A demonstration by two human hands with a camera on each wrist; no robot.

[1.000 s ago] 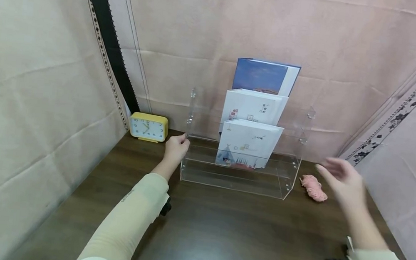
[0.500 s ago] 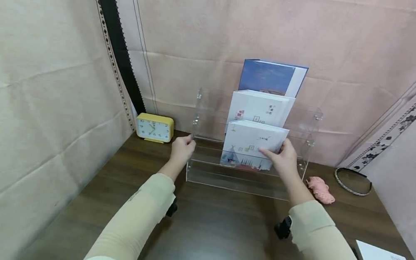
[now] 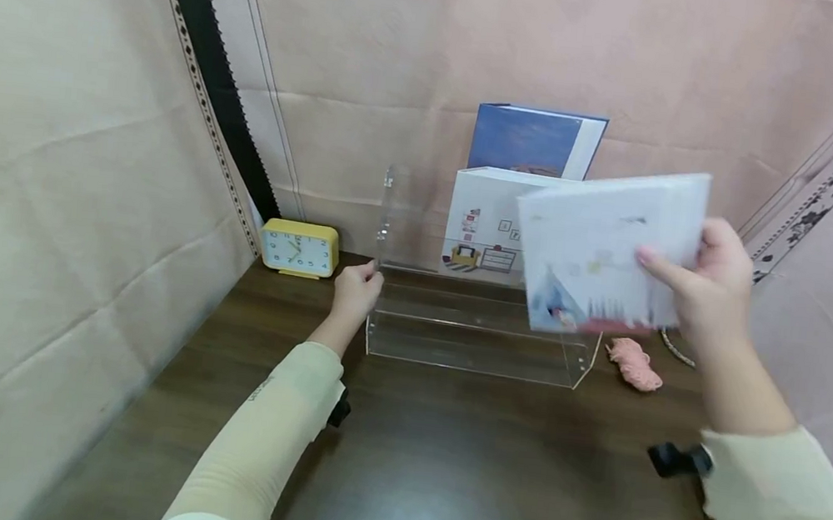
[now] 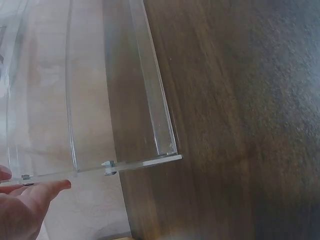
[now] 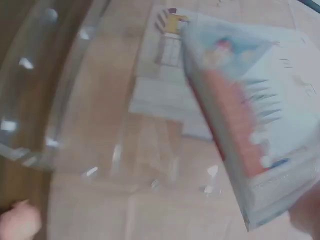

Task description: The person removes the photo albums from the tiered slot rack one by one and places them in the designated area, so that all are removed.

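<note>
My right hand (image 3: 718, 293) grips a white book (image 3: 605, 253) by its right edge, thumb on the front cover. The book is tilted and held in the air, in front of the right part of a clear acrylic rack (image 3: 466, 369). In the right wrist view the same book (image 5: 280, 100) is blurred, with a red band along the bottom of its cover. At the rack's left side panel my left hand (image 3: 356, 292) pinches the edge; the left wrist view shows its thumb (image 4: 50, 192) against the clear panel. Another white book (image 3: 484, 216) and a blue book (image 3: 526, 141) stand in the rack behind.
A yellow alarm clock (image 3: 299, 249) stands left of the rack. Right of it lies a pink yarn bundle (image 3: 634, 365), with a headband (image 3: 677, 352) partly hidden behind the right hand. Fabric walls (image 3: 331, 51) enclose the dark wooden table (image 3: 397, 459).
My right hand came in from the right, grasped the front white book and lifted it out of the rack, up and to the right. The left hand stays at the rack's side.
</note>
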